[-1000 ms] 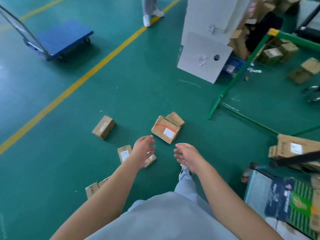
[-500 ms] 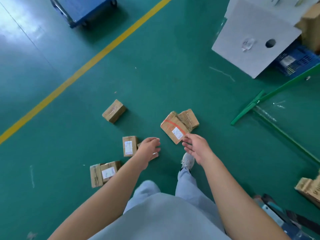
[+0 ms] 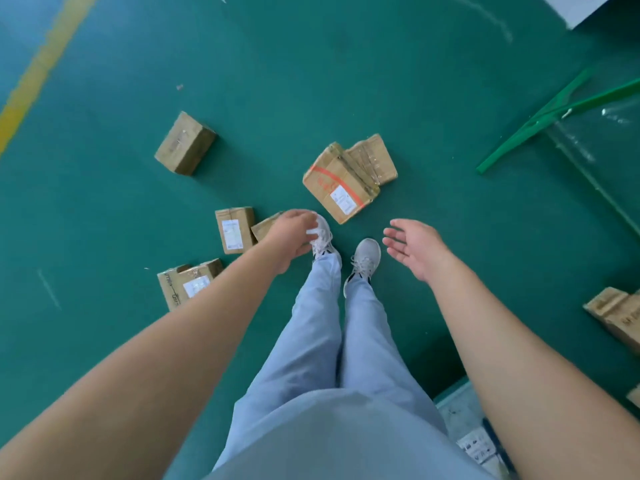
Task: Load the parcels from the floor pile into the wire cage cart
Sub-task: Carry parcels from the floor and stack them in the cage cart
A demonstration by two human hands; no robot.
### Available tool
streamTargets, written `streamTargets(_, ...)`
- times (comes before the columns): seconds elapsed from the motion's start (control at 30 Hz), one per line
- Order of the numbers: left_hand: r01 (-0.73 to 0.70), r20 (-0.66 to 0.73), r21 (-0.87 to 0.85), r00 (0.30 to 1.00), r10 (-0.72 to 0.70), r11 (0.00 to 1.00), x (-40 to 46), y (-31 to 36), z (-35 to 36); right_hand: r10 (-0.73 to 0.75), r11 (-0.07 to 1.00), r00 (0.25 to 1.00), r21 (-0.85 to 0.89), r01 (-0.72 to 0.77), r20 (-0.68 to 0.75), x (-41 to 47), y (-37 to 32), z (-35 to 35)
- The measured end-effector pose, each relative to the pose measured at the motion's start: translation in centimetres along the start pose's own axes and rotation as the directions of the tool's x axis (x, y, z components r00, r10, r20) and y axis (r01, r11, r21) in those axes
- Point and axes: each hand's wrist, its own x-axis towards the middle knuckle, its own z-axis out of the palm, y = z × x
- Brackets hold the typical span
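Both my hands hang empty with loose fingers, my left hand [image 3: 292,237] over a partly hidden brown cardboard parcel [image 3: 266,227] and my right hand [image 3: 414,249] spread palm-up just below the red-taped brown cardboard parcel [image 3: 337,187] lying on the green floor [image 3: 311,81] ahead of my grey shoes [image 3: 363,261].

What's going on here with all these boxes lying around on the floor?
A person is standing on the green floor over scattered cardboard parcels, both arms stretched down toward them. Neither the left hand nor the right hand holds anything; the fingers are relaxed. The nearest parcels are a box with red tape just ahead of the shoes and a labelled box beside the left hand. Nothing has been picked up at this moment.
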Motion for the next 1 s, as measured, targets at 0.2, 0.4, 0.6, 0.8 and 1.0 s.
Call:
streamTargets(0.2, -0.014, -0.004, 0.117, 1.0, 0.014, 0.993, 13.7, 3.7, 1.2, 0.065, 0.998, 0.996, 0.014, -0.064, -0.057, 11.3, -1.5, 0.5)
streamTargets(0.4, -0.001, -0.002, 0.203, 1.0, 0.002, 0.979, 29.5, 5.8, 2.9, 0.137, 0.99, 0.986, -0.004, -0.138, -0.099, 24.9, -1.3, 2.6)
streamTargets(0.6, -0.069, -0.054, 0.363, 0.994, 0.094, 0.929, 43.2, 6.3, 5.3, 0.149, 0.986, 0.981, -0.059, -0.158, -0.125, 37.2, -0.7, 5.5)
streamTargets(0.8, -0.093, -0.099, 0.428, 0.984, 0.15, 0.899, 51.6, 6.4, 6.6, 0.186, 0.982, 0.972, 0.006, -0.187, -0.145, 44.6, 0.8, 7.1)
streamTargets(1.0, -0.094, -0.079, 0.525, 0.984, 0.159, 0.846, 53.1, 5.0, 6.9, 0.23, 0.962, 0.972, 0.166, -0.218, -0.054, 45.2, 2.3, 6.9)
